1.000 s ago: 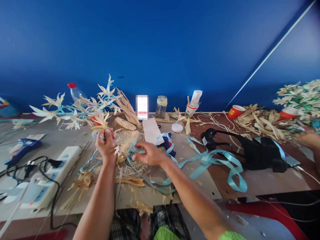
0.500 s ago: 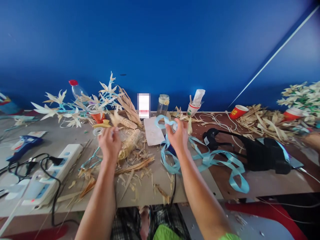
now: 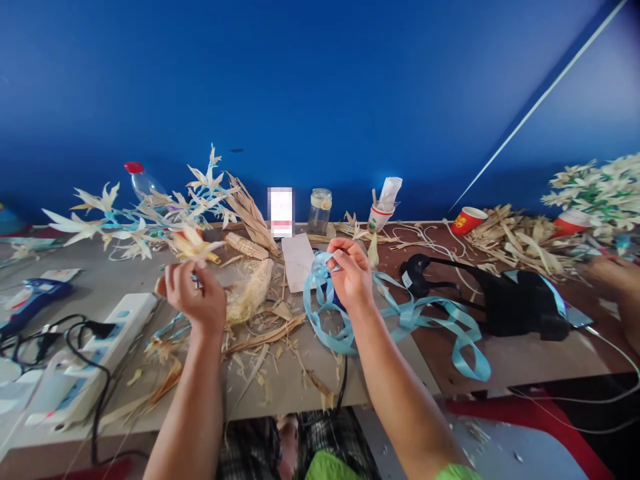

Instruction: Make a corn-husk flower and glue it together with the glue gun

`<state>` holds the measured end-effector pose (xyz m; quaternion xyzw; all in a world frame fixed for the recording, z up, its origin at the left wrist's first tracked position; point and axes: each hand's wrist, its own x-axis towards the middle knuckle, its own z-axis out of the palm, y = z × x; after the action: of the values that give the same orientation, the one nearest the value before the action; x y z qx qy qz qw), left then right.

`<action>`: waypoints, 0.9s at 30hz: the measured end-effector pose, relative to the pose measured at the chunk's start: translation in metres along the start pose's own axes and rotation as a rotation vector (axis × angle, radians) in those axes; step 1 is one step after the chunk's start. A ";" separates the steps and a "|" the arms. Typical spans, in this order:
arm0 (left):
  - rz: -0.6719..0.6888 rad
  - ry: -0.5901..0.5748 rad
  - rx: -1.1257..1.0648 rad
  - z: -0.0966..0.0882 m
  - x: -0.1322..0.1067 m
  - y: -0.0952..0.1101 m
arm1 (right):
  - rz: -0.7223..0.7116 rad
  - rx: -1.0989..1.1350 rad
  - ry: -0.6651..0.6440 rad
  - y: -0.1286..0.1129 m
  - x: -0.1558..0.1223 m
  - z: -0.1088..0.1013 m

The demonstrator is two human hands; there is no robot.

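My left hand point(image 3: 193, 293) is closed, its fingertips pinching a pale corn-husk flower point(image 3: 193, 247) that stands up above them. Its stem is mostly hidden by the fingers. To the right, my right hand point(image 3: 354, 277) pinches the end of a light blue ribbon point(image 3: 417, 319) between thumb and fingers. Loops of that ribbon hang below the hand and trail across the table to the right. Behind the left hand, finished-looking husk flowers on blue stems point(image 3: 113, 223) spread out. A corn cob point(image 3: 247, 245) and a husk with silk point(image 3: 255, 290) lie between my hands.
A power strip point(image 3: 105, 353) with black cables and a blue glue gun point(image 3: 37, 300) lie left. Further back stand a glass jar point(image 3: 320, 210) and a paper cup point(image 3: 381, 217). Black straps point(image 3: 520, 310) lie right, near another person's hand point(image 3: 610, 273). Husk scraps litter the table.
My left hand has moved left and turned, carrying the husk flower, which was blurred before. My right hand still pinches the ribbon, whose upper loop has dropped lower. The whole view has shifted slightly.
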<state>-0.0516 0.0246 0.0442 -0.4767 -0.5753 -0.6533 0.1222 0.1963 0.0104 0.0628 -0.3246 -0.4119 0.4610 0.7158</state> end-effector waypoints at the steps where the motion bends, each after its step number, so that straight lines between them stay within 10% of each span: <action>1: 0.044 -0.106 0.028 0.000 -0.001 0.001 | 0.031 0.032 -0.029 0.000 -0.001 0.001; 7: -0.091 -0.797 -0.112 0.014 -0.015 0.017 | 0.234 -0.204 -0.318 0.019 -0.014 0.016; 21: 0.203 -1.087 -0.188 0.021 -0.035 0.039 | 0.324 -0.093 -0.173 0.043 -0.020 0.032; 27: 0.122 -0.992 -0.105 0.017 -0.027 0.026 | 0.343 0.077 -0.038 0.041 -0.011 0.027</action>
<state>-0.0109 0.0203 0.0380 -0.7681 -0.5018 -0.3676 -0.1523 0.1540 0.0169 0.0370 -0.3537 -0.3459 0.5978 0.6308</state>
